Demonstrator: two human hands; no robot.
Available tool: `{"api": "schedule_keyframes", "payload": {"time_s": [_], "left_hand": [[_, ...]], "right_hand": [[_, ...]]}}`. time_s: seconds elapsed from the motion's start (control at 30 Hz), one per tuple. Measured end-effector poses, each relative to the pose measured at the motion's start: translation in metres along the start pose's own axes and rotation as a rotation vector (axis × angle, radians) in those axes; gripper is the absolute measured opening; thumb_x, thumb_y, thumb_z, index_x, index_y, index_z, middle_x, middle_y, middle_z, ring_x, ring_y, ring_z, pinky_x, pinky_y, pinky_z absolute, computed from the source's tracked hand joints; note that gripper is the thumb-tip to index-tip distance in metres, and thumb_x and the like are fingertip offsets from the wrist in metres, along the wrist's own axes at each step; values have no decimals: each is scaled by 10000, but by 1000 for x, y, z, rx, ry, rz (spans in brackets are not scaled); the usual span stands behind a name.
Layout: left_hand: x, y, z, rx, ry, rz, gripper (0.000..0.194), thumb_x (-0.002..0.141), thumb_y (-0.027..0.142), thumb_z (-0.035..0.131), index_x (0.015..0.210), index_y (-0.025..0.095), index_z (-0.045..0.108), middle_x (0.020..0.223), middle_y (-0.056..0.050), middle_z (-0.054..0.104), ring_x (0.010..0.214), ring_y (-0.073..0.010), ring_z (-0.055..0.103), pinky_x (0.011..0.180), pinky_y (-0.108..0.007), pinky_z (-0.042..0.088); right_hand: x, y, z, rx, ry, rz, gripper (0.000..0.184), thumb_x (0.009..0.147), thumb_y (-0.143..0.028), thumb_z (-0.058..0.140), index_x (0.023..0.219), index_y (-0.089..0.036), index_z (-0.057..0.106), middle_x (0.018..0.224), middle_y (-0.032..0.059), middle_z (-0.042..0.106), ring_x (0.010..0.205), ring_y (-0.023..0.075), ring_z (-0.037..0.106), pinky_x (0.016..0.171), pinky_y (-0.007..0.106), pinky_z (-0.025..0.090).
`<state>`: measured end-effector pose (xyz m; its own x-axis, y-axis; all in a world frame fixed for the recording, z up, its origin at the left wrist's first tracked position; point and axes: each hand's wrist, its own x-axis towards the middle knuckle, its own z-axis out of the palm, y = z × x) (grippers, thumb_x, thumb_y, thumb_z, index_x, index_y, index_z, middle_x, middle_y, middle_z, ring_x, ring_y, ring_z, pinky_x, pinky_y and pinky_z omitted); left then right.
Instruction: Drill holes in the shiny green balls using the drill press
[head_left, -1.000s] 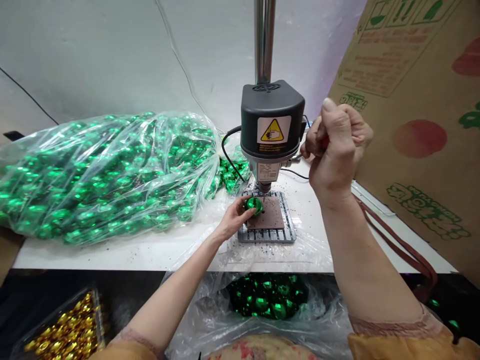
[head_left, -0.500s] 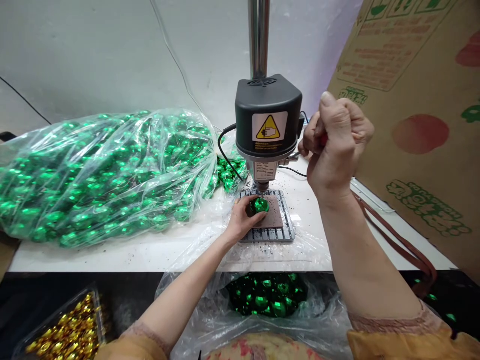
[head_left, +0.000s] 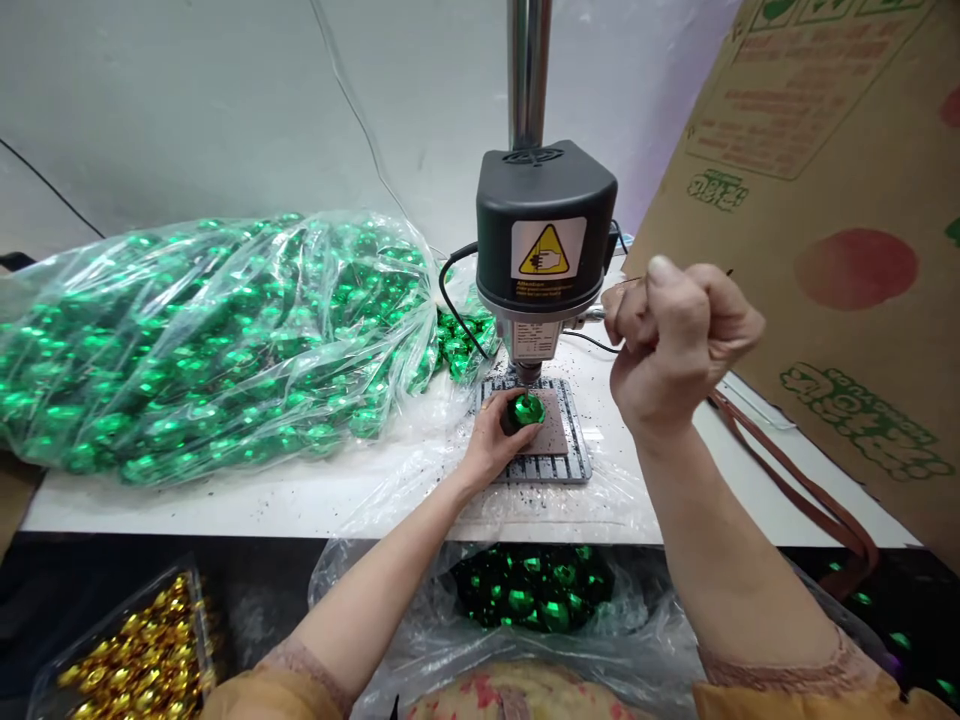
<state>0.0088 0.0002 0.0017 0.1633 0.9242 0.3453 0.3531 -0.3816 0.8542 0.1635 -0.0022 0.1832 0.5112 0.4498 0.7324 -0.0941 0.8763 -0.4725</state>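
Observation:
A shiny green faceted ball sits on a brown pad over the slotted metal base of a small drill press. My left hand pinches the ball between thumb and fingers from the left side. The drill chuck is right above, its bit reaching down to the ball's top. My right hand is raised at the right of the press, wrapped round its feed lever, most of which the fingers hide.
A big clear bag of green balls fills the left of the white table. Below lie an open bag of green balls and a box of gold pieces. A cardboard box and brown strap stand right.
My right hand has come down with the lever, and the drill bit looks lower against the ball. My left hand keeps its grip on the ball. The view has shifted slightly.

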Motion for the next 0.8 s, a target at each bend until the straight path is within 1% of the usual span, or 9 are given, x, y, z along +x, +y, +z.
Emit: {"api": "schedule_keyframes", "payload": {"time_s": [0.13, 0.33, 0.5, 0.63, 0.8], "left_hand": [[-1, 2, 0, -7, -14, -9, 492, 817, 311, 832, 1269, 222, 661, 1246, -92, 711, 1175, -280, 652, 1041, -439, 510], [-1, 3, -1, -18, -27, -25, 492, 823, 312, 830, 1276, 229, 659, 1277, -91, 704, 1210, -287, 632, 1074, -449, 492], [-2, 3, 0, -44, -32, -48, 486, 826, 307, 825, 1272, 224, 651, 1279, -90, 699, 1211, -285, 629, 1077, -449, 489], [-2, 5, 0, -66, -29, -86, 489, 814, 303, 829, 1257, 213, 642, 1263, -99, 690, 1192, -289, 630, 1070, -462, 489], [-3, 5, 1, -101, -26, -115, 500, 808, 298, 836, 1255, 208, 630, 1248, -102, 682, 1173, -280, 637, 1056, -457, 500]], "right_hand": [[-11, 4, -4, 9, -26, -82, 480, 891, -192, 611, 539, -222, 286, 457, -65, 258, 406, 82, 314, 508, 324, 266], [-14, 10, -8, 25, -50, -196, 428, 885, -187, 617, 579, -208, 318, 473, -74, 223, 391, 52, 235, 438, 285, 231], [-18, 11, -8, 8, -19, -231, 397, 865, -139, 584, 595, -205, 301, 473, -69, 224, 399, 49, 239, 419, 276, 224], [-21, 13, -9, -16, 3, -228, 440, 855, -153, 596, 582, -205, 256, 475, -67, 212, 397, 49, 217, 416, 277, 217], [-25, 17, -13, -35, 11, -261, 494, 865, -190, 612, 569, -190, 216, 466, -64, 217, 399, 41, 228, 410, 263, 235]]}}
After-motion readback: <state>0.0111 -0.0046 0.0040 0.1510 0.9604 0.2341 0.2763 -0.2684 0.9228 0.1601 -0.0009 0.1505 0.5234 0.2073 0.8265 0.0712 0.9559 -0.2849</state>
